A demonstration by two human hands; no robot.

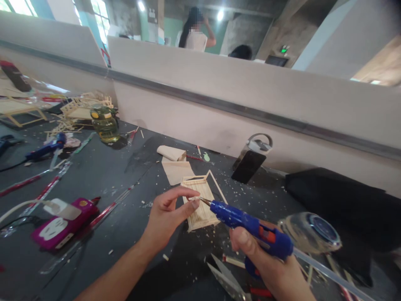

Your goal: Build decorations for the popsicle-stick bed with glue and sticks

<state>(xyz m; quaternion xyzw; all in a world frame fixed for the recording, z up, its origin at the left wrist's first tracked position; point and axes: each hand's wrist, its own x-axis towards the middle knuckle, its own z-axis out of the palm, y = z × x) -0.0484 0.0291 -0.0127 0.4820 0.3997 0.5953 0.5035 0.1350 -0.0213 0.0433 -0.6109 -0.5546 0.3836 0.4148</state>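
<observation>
My right hand [269,267] is wrapped around a blue hot glue gun [247,223], with a clear glue stick running out of its back end. The metal nozzle points left and meets a small pale piece [194,198], likely wood, pinched between the thumb and forefinger of my left hand [171,213]. Below my fingertips lies a small frame of thin wooden sticks [200,213] with a slatted base and upright bars at its far end; my left hand partly hides it. Beside my right hand, a pair of scissors [227,278] lies with its blades apart.
A purple power strip [67,223], a second blue glue gun [46,149] and a green-tinted bottle [105,125] are at left. Folded paper [177,165] lies behind the frame. A phone [249,166] leans on a bottle; a clear jar [310,232] and black cloth [338,200] are right.
</observation>
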